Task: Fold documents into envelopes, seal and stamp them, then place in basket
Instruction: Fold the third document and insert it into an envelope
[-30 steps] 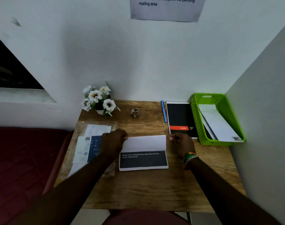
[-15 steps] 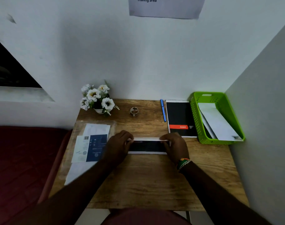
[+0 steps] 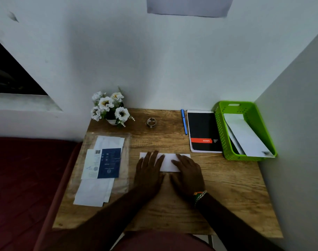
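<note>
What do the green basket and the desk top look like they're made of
Green basket: most likely moulded plastic, slightly glossy; its walls carry a regular grid of small holes and a cut-out handle slot. Desk top: wood or a wood-print laminate, matte; brown grain lines show, but the look can't settle which.

left hand (image 3: 148,171): flat, fingers straight | right hand (image 3: 188,172): flat, fingers straight

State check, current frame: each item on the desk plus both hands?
Document: folded, flat on desk.
Left hand: open, pressing document.
Right hand: open, pressing document.
Basket: holds envelopes.
Notebook: closed.
Pen: lying flat.
Envelope pack: flat, untouched.
</note>
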A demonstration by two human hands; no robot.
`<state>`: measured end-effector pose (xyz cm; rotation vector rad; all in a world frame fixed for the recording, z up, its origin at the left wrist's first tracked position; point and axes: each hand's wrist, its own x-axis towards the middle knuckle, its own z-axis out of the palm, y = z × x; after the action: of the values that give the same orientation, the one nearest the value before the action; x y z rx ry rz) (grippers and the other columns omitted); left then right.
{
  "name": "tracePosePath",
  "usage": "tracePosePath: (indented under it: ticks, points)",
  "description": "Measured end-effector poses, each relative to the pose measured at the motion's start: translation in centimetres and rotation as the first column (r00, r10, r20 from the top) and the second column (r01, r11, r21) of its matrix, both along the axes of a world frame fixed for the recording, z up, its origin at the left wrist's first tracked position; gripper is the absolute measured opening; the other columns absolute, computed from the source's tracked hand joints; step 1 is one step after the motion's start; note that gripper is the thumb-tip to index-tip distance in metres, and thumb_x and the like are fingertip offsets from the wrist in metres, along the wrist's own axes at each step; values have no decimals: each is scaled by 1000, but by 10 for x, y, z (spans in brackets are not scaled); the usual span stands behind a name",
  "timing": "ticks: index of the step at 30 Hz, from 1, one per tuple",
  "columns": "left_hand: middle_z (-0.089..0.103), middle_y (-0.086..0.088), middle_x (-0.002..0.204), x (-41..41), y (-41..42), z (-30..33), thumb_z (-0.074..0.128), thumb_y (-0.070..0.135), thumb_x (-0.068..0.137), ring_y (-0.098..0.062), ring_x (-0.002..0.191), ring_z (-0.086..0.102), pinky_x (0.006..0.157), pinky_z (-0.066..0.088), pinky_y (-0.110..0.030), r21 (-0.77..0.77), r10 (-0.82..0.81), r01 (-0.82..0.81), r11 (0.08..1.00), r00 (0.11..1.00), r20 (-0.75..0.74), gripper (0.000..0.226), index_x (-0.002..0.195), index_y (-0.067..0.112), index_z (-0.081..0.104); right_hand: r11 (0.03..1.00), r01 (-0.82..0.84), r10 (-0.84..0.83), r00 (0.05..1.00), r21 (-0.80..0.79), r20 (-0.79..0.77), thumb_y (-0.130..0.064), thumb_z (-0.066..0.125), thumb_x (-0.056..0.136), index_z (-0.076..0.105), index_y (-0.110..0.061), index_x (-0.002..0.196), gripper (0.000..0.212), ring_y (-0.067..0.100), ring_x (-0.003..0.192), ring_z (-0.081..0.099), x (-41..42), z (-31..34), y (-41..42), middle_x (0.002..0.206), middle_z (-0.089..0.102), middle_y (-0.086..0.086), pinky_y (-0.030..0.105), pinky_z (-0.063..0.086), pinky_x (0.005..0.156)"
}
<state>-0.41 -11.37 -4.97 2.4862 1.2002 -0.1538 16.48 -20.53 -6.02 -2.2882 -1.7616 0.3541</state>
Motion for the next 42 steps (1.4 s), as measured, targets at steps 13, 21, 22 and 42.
tracePosePath:
  ticks: [13,21,22,42]
  points:
    - [-25,3,163,-2,-7,-18,26,56,100,-17,149,-25,122,-12,-45,29,6,-5,1000,999,-34,78,156,27,-20,987,106,-93,990,-125,106,-49,29,99,24,-21,157,65,19,152,18,-6,-19,-4,164,22,-2,46,14,121]
    - [-27,-4,162,16,-13,-12,32,54,99,-24,149,-26,120,-16,-52,-4,50,-51,999,995,-90,83,156,21,-20,987,128,-131,991,-94,-20,-49,22,98,21,-19,157,66,21,153,12,-11,-1,10,166,14,3,40,7,123]
    - [-27,-4,161,20,-13,-10,30,55,100,-24,149,-26,120,-17,-52,-9,42,-43,999,995,-88,82,156,21,-18,993,88,-90,995,-79,-31,-50,18,97,21,-21,156,67,21,153,12,-14,2,15,166,13,3,40,7,123]
    - [-28,-4,162,0,-3,-13,29,63,97,-25,150,-22,121,-12,-48,-30,197,-197,980,980,12,88,155,20,-21,980,158,-155,987,-122,34,-50,17,97,14,-23,159,67,14,153,5,9,-9,0,166,9,-3,41,3,123]
